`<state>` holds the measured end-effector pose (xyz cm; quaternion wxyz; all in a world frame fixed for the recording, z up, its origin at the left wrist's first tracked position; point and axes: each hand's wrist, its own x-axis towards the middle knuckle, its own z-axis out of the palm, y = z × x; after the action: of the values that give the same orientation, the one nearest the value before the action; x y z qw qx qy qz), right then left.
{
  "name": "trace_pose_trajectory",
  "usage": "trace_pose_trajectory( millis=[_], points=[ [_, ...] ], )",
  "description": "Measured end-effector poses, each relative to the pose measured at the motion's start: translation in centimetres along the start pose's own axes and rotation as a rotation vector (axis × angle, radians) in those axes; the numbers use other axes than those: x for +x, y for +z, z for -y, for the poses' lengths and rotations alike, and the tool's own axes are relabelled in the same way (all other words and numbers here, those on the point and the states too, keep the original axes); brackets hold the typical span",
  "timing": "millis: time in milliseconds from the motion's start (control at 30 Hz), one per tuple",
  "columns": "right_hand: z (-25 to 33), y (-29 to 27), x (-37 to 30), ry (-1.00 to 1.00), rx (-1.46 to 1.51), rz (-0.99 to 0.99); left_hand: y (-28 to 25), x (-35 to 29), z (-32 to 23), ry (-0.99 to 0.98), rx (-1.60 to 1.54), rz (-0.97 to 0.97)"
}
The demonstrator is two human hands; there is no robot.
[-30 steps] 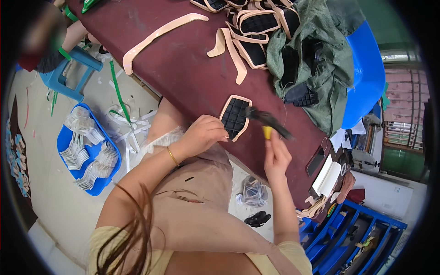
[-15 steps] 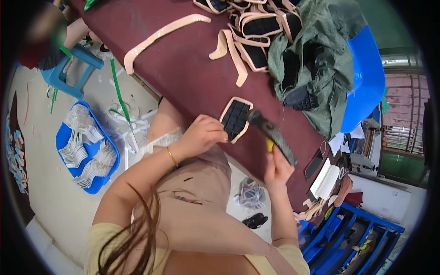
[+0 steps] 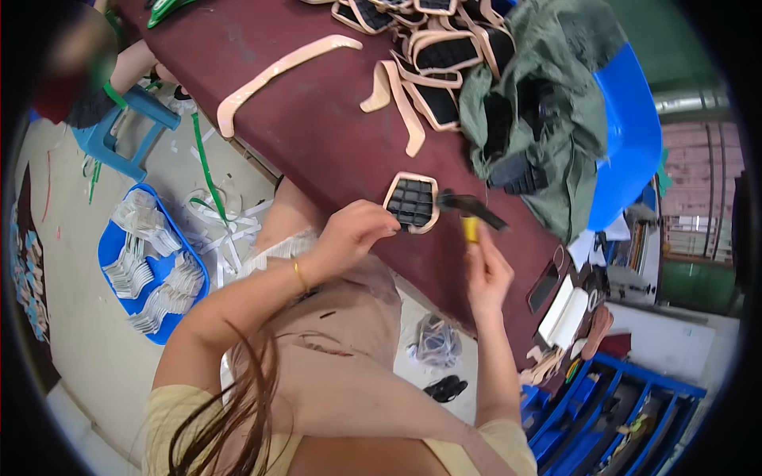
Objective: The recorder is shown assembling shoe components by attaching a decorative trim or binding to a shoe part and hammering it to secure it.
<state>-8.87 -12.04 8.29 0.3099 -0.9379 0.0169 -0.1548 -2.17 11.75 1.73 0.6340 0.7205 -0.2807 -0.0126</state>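
Observation:
A small black gridded sole piece (image 3: 411, 203) with a beige strip round its edge sits at the near side of the maroon table (image 3: 333, 143). My left hand (image 3: 355, 234) pinches its lower left edge. In my right hand (image 3: 486, 274) is a hammer (image 3: 471, 230), gripped by its yellow handle. Its dark head is at the right rim of the piece; whether they touch I cannot tell. Farther off lie a long bent beige strip (image 3: 286, 75) and a shorter folded one (image 3: 405, 119).
Similar beige-rimmed black pieces (image 3: 446, 52) are heaped at the far edge. Beside them a green cloth sack (image 3: 548, 159) slumps over a blue tub (image 3: 635, 135). A phone (image 3: 544, 287) rests at the right. On the floor stand a blue basin (image 3: 202, 282) and a blue stool (image 3: 127, 131).
The sole piece has turned in my left hand, its gridded face now showing more fully. The hammer has swung and tilted, with my right hand a little farther right.

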Motion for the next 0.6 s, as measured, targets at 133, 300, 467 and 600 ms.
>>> trace_pose_trajectory(
  millis=[133,300,467,600],
  points=[
    [5.0,-2.1,1.8,0.118,0.354,-0.401,-3.0,-1.1,-1.9,-0.731,-0.993,-0.643],
    [3.4,4.7,2.6,0.066,0.300,-0.299,-3.0,-2.8,0.2,-0.889,-1.091,-0.759],
    [5.0,6.1,3.7,0.404,0.616,-0.061,-2.6,-3.9,0.6,-0.950,-1.108,-0.793],
    [2.1,8.4,3.0,0.248,0.361,0.120,-2.6,-3.0,0.2,-0.874,-1.166,-0.778]
  ],
)
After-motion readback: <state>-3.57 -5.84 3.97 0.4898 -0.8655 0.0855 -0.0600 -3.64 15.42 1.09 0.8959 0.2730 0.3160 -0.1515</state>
